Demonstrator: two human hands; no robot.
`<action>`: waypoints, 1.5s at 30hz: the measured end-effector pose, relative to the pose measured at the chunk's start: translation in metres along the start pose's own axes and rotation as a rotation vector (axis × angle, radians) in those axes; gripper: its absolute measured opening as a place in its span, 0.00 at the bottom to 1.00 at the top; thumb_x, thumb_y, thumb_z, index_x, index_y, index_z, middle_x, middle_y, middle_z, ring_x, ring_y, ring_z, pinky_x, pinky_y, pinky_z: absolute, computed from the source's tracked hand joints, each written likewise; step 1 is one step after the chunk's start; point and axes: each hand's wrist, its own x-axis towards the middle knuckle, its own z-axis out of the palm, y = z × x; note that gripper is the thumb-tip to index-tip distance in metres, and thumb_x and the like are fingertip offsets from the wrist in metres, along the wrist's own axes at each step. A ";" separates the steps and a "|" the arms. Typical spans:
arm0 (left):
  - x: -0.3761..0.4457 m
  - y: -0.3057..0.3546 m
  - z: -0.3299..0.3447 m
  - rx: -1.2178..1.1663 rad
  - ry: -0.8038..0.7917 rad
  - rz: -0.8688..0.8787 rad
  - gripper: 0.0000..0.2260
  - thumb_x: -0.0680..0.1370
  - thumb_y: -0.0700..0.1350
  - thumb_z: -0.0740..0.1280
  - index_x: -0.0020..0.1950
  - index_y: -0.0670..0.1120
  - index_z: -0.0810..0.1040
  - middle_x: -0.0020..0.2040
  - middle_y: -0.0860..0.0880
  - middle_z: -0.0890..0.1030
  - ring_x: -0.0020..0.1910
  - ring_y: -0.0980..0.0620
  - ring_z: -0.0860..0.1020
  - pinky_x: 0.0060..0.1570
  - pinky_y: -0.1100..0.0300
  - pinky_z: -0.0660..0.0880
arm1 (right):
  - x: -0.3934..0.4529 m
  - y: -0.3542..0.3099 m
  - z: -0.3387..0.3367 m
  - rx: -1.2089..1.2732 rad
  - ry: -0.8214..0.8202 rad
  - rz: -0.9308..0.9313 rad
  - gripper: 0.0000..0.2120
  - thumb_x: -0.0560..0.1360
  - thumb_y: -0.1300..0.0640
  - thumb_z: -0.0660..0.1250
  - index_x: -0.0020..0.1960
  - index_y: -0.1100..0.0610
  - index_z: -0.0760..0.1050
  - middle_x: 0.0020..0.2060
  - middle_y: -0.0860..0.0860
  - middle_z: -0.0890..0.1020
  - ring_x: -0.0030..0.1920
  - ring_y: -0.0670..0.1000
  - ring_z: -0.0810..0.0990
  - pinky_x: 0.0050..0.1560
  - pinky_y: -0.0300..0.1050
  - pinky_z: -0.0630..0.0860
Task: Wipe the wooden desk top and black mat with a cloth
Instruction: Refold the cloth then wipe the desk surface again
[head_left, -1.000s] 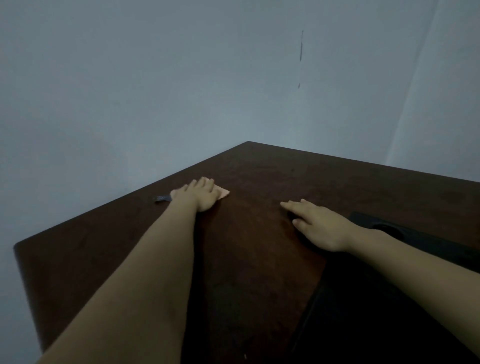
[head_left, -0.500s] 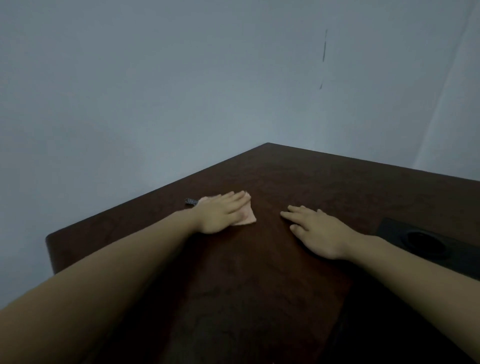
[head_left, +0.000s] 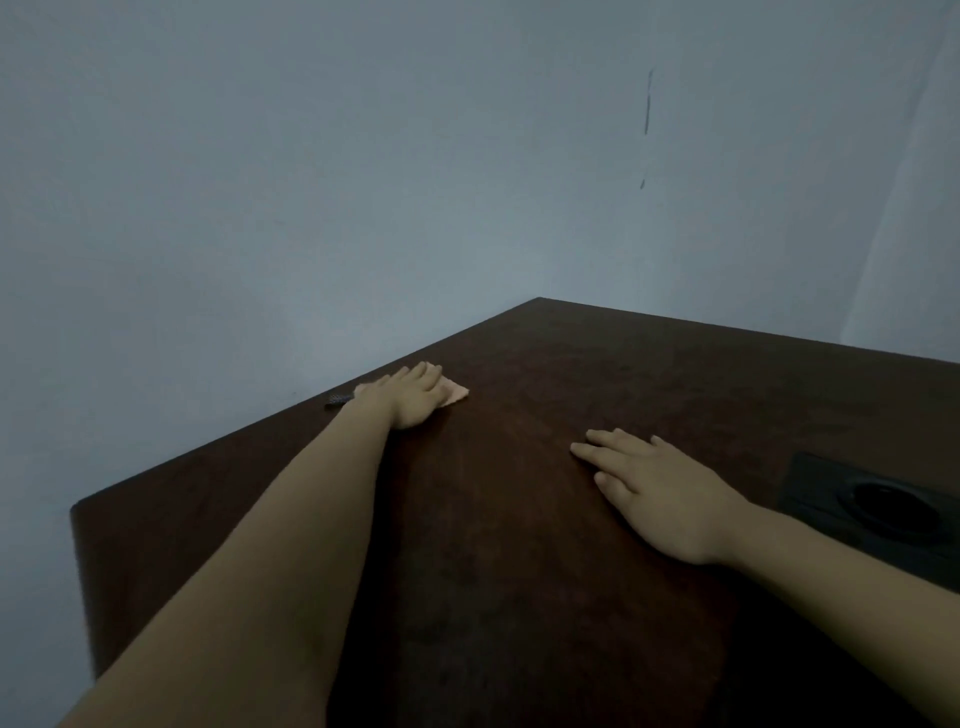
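The dark wooden desk top (head_left: 519, 519) fills the lower part of the head view. My left hand (head_left: 413, 397) lies flat on a small pale pink cloth (head_left: 455, 393) near the desk's left edge; one corner of the cloth pokes out to the right of my fingers. Palm down on the bare wood in the middle rests my right hand (head_left: 654, 493), fingers spread and holding nothing. The black mat (head_left: 810, 483) shows at the right edge, partly hidden behind my right forearm.
A small dark patterned object (head_left: 337, 399) lies at the desk's left edge just behind my left wrist. A round black shape (head_left: 888, 506) sits on the mat. Grey-blue walls meet the desk on the left and at the back.
My left hand slid the cloth toward the middle, then back out to the left edge. My right hand has stayed flat on the wood.
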 end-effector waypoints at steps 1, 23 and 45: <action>-0.013 0.002 0.002 0.019 -0.001 0.022 0.28 0.85 0.62 0.42 0.83 0.53 0.44 0.83 0.50 0.44 0.82 0.47 0.46 0.79 0.45 0.46 | 0.000 -0.001 0.000 0.004 0.002 0.001 0.23 0.87 0.47 0.45 0.82 0.42 0.51 0.82 0.44 0.51 0.81 0.47 0.47 0.79 0.49 0.43; -0.005 -0.045 0.002 -0.026 0.054 0.023 0.27 0.84 0.62 0.45 0.83 0.56 0.48 0.83 0.54 0.47 0.81 0.52 0.48 0.79 0.48 0.45 | 0.000 0.001 0.002 0.062 0.029 0.012 0.23 0.87 0.45 0.46 0.81 0.40 0.53 0.81 0.40 0.52 0.80 0.43 0.47 0.79 0.46 0.43; -0.069 -0.071 0.007 -0.024 0.073 0.037 0.26 0.85 0.60 0.47 0.82 0.56 0.49 0.82 0.56 0.48 0.81 0.53 0.48 0.79 0.53 0.44 | 0.003 0.003 0.000 0.077 0.029 0.020 0.22 0.87 0.46 0.48 0.80 0.40 0.57 0.81 0.40 0.55 0.80 0.43 0.50 0.79 0.47 0.45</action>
